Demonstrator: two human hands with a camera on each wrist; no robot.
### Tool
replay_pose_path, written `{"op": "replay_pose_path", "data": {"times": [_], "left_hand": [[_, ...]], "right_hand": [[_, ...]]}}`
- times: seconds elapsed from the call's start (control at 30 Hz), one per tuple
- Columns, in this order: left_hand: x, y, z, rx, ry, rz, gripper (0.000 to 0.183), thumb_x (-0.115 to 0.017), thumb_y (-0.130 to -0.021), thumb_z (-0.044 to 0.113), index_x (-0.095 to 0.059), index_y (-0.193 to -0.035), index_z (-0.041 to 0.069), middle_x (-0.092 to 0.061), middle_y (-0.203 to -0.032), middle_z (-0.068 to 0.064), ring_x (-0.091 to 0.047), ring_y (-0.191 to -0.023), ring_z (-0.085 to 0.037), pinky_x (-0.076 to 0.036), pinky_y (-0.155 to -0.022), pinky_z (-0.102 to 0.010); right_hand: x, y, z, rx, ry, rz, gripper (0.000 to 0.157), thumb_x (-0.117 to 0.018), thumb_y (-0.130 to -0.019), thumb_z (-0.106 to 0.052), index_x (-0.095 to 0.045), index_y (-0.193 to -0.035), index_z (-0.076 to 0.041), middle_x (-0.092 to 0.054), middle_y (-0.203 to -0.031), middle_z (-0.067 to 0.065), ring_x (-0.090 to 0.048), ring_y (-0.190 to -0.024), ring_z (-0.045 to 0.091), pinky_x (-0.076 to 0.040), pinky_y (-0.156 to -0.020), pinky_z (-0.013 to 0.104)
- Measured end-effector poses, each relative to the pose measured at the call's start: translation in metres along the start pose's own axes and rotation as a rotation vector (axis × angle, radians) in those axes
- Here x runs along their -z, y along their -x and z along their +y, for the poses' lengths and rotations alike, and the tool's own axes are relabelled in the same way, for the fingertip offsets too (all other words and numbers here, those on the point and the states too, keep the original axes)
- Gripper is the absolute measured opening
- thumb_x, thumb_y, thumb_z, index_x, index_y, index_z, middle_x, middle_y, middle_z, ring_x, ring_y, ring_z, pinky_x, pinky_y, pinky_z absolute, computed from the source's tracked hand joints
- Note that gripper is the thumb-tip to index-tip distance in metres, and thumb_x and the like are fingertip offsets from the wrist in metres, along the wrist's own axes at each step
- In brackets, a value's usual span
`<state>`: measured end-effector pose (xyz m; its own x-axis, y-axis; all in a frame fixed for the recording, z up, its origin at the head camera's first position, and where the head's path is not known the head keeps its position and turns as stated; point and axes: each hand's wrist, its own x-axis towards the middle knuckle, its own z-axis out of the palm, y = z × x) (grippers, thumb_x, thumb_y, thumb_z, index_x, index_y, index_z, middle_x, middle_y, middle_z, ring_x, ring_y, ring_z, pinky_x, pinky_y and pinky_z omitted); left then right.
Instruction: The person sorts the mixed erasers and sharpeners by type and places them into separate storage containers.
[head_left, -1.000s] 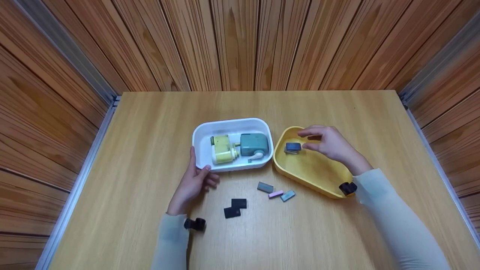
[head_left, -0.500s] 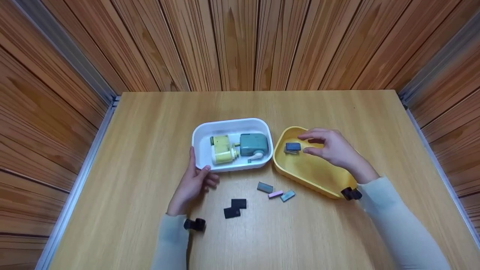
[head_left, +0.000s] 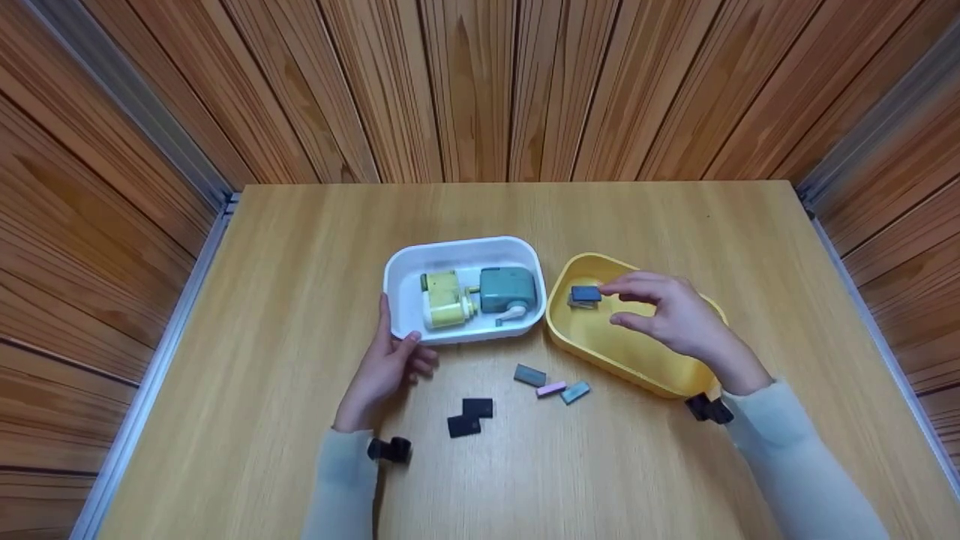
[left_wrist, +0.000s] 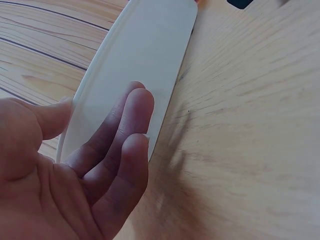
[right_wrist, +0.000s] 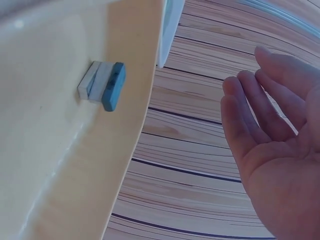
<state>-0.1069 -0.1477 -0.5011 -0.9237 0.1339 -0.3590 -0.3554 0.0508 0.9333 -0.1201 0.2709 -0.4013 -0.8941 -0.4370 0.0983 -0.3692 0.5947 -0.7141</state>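
My left hand (head_left: 381,371) spans the near left corner of a white tray (head_left: 463,245), its thumb at the rim. In the left wrist view the other fingers lie loosely extended before the outer wall. Inside are a pale yellow device (head_left: 444,298) with a cylindrical part and a teal box (head_left: 508,289) with a white crank. Over a yellow tray (head_left: 626,367) hovers my right hand (head_left: 679,311), fingers relaxed and holding nothing. Its fingertips are near a small blue block (head_left: 586,293), which tops a stack of paler pieces (right_wrist: 95,80) inside that tray.
In front of the trays lie a grey-blue block (head_left: 530,375), a pink block (head_left: 551,388) and a light blue block (head_left: 576,392). Two black flat pieces (head_left: 471,418) overlap nearer me. Wooden panels (head_left: 480,90) rise behind the table.
My right hand has drawn back toward me and slightly right over the yellow tray. The blue block stays in place, and my left hand has not moved.
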Motion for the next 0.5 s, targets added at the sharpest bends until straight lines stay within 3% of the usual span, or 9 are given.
{"op": "replay_pose_path", "data": {"times": [0.13, 0.4, 0.5], "left_hand": [[0.0, 0.0, -0.001, 0.0, -0.003, 0.001, 0.079, -0.048, -0.107, 0.025, 0.008, -0.153, 0.054, -0.07, -0.098, -0.018, -0.069, -0.085, -0.037, -0.055, -0.069, -0.037], [0.001, -0.001, -0.002, -0.004, 0.005, -0.005, 0.078, -0.046, -0.107, 0.024, 0.009, -0.152, 0.057, -0.07, -0.098, -0.019, -0.069, -0.086, -0.037, -0.055, -0.07, -0.038], [0.001, -0.001, -0.002, -0.011, -0.004, -0.006, 0.079, -0.047, -0.107, 0.024, 0.009, -0.152, 0.055, -0.07, -0.099, -0.02, -0.069, -0.086, -0.037, -0.055, -0.07, -0.038]], "right_hand": [[-0.005, 0.006, -0.005, 0.037, 0.005, 0.014, 0.038, -0.079, -0.087, -0.013, -0.071, -0.124, -0.012, -0.068, -0.122, 0.003, -0.065, -0.109, 0.021, -0.047, -0.09, 0.018], [-0.018, 0.018, -0.011, 0.065, 0.003, 0.017, 0.04, -0.08, -0.085, -0.015, -0.071, -0.124, -0.018, -0.068, -0.122, -0.005, -0.065, -0.109, 0.017, -0.053, -0.091, 0.044], [-0.026, 0.022, -0.013, 0.063, 0.001, 0.014, 0.04, -0.08, -0.085, -0.015, -0.072, -0.124, -0.02, -0.068, -0.122, -0.008, -0.064, -0.11, 0.017, -0.052, -0.093, 0.042]]}}
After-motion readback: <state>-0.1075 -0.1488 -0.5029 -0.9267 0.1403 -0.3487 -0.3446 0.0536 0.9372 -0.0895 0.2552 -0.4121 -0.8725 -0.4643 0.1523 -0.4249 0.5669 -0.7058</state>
